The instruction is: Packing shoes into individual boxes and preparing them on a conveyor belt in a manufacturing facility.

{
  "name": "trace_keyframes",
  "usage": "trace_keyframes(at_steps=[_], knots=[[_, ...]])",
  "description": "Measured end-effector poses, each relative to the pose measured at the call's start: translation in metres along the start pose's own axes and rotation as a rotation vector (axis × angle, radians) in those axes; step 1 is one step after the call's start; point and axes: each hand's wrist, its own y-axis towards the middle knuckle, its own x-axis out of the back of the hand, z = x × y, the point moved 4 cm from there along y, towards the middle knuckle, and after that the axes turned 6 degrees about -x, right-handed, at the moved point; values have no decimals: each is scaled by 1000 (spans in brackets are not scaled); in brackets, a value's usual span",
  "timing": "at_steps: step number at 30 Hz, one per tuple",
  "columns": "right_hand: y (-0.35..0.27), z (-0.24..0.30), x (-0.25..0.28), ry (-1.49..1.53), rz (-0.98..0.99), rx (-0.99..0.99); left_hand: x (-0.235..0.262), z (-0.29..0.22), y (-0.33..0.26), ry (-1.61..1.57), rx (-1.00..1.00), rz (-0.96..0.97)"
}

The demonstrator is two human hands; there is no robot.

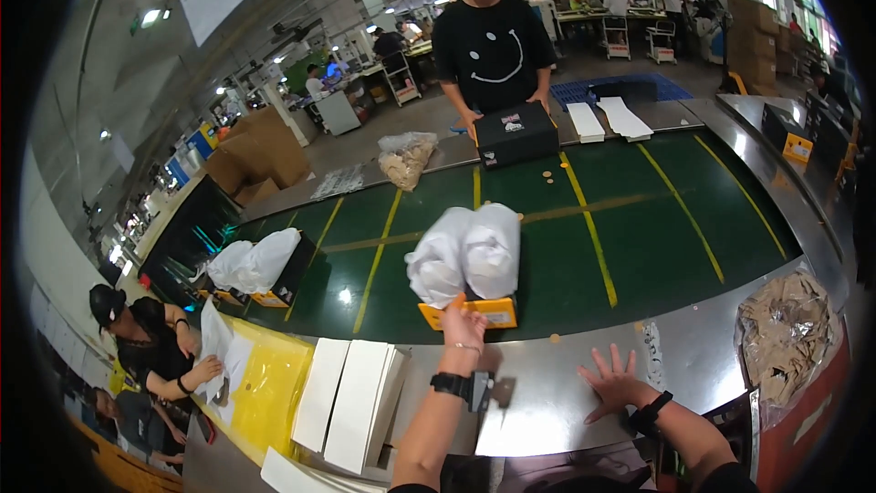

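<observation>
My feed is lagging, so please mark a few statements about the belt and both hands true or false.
1. The left hand touches the orange box. True.
2. The right hand holds a shoe. False: it lies flat and open on the metal ledge.
3. White wrapped bundles sit in the orange box. True.
4. The black box lies beside the left hand. False: it is across the belt, by another person.
</observation>
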Motion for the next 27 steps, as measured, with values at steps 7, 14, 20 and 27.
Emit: trace_keyframes(at_steps=[7, 14, 20, 27], knots=[[-3, 3, 30, 806, -92, 42, 69, 23, -180, 53, 63, 265], [-28, 41, 69, 1782, -347, 221, 162, 7, -277, 399, 103, 310], [-35, 56, 66, 1781, -185, 146, 156, -51, -187, 740, -392, -70], [-53, 17, 58, 2295, -210, 462, -29, 57, -211, 1213, -713, 661]])
